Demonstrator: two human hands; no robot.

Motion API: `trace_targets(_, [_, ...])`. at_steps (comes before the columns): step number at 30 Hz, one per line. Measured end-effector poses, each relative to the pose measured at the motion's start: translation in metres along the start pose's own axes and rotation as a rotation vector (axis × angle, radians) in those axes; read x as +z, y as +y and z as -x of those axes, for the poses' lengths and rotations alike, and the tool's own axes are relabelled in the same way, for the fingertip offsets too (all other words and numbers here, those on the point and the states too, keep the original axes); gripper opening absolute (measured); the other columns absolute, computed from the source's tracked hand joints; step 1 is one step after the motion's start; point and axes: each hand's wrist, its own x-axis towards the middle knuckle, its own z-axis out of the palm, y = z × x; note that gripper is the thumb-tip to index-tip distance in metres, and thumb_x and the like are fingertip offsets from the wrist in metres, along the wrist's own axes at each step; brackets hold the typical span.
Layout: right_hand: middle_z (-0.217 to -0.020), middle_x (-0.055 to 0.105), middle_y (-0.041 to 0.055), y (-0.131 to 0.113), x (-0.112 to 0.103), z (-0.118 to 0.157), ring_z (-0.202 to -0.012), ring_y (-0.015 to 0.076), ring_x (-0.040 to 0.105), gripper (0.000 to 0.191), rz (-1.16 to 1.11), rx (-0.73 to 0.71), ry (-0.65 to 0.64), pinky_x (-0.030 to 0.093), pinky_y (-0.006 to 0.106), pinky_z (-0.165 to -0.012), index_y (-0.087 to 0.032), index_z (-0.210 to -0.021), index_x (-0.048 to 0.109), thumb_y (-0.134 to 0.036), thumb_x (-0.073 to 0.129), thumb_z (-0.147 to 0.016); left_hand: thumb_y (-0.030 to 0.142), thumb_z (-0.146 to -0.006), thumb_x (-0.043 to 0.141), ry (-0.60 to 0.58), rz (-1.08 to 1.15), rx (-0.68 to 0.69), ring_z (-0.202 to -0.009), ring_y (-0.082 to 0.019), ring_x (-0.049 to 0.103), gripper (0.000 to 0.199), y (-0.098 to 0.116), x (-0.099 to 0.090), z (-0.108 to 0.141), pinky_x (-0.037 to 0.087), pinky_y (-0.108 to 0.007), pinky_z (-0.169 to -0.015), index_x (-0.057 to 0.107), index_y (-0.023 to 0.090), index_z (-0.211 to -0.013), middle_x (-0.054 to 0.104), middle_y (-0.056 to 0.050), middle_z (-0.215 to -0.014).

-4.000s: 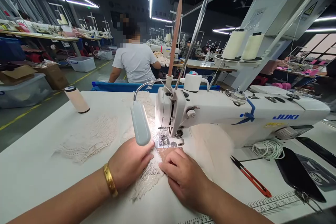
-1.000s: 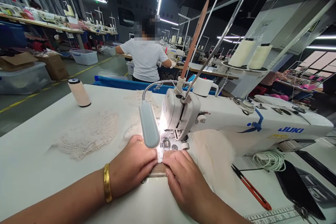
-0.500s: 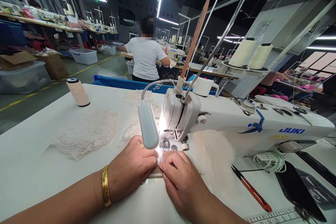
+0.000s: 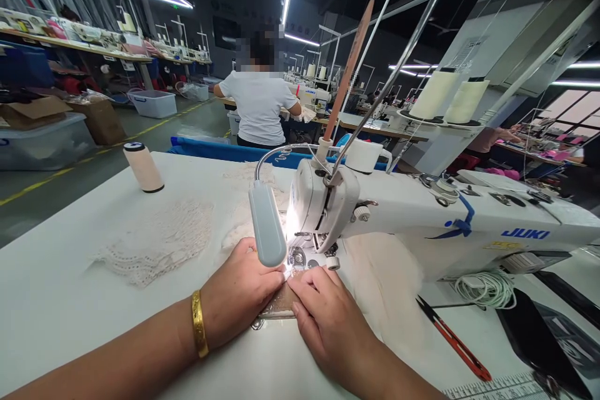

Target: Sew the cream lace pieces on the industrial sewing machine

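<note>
Both forearms angle in from the near edge, backs of the hands up, a gold bracelet (image 4: 199, 324) on the left wrist. Between the fingertips, just this side of the sewing machine (image 4: 323, 194), lies white fabric (image 4: 287, 274). The left hand (image 4: 244, 287) pinches it; whether the right hand (image 4: 330, 319) grips, I can't tell. Too little shows to read its long axis.

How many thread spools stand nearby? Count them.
3: peach spool on the table, cream cone and another on the stand behind the machine. Distant ones are too small to count.
</note>
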Motion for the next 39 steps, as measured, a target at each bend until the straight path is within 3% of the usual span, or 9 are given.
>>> trace_targets(19, [-0.097,0.061,0.0071,0.002,0.000,-0.006,-0.085,0.0270,0.054,0.031,0.034,0.014,-0.012,0.056,0.044,-0.077,-0.021,-0.124,0.065,-0.008,0.048,-0.101,0.010,-0.106,0.045,0.010,-0.051,0.006,-0.090,-0.023,0.069,0.031,-0.001,0.000,-0.002,0.052,-0.043,-0.091,0.072,0.021,-0.094,0.077,-0.003,-0.094])
trace_targets(25, [-0.098,0.061,0.0073,0.003,0.000,-0.006,-0.085,0.0272,0.054,0.030,0.036,0.021,-0.012,0.056,0.045,-0.078,-0.020,-0.126,0.064,-0.008,0.051,-0.101,0.011,-0.103,0.048,0.044,-0.058,-0.040,-0.092,-0.023,0.068,0.029,-0.005,0.012,0.001,0.052,-0.043,-0.093,0.071,0.022,-0.089,0.075,-0.003,-0.092])
trace_targets(34, [-0.096,0.064,0.0058,0.002,-0.002,-0.005,-0.080,0.0241,0.054,0.023,0.019,0.012,0.010,0.055,0.042,-0.078,-0.021,-0.109,0.065,-0.007,0.048,-0.102,0.010,-0.104,0.047,-0.009,-0.059,-0.042,-0.097,-0.024,0.069,0.029,-0.002,0.003,0.000,0.053,-0.044,-0.095,0.072,0.022,-0.094,0.075,-0.004,-0.093])
trace_targets(39, [-0.095,0.066,0.0050,0.005,-0.004,-0.005,-0.082,0.0242,0.060,0.023,0.001,0.048,0.054,0.056,0.041,-0.077,-0.023,-0.106,0.063,-0.008,0.046,-0.102,0.009,-0.103,0.049,-0.001,-0.064,-0.059,-0.098,-0.025,0.069,0.027,-0.005,0.013,0.001,0.052,-0.044,-0.095,0.071,0.022,-0.094,0.076,-0.005,-0.096])
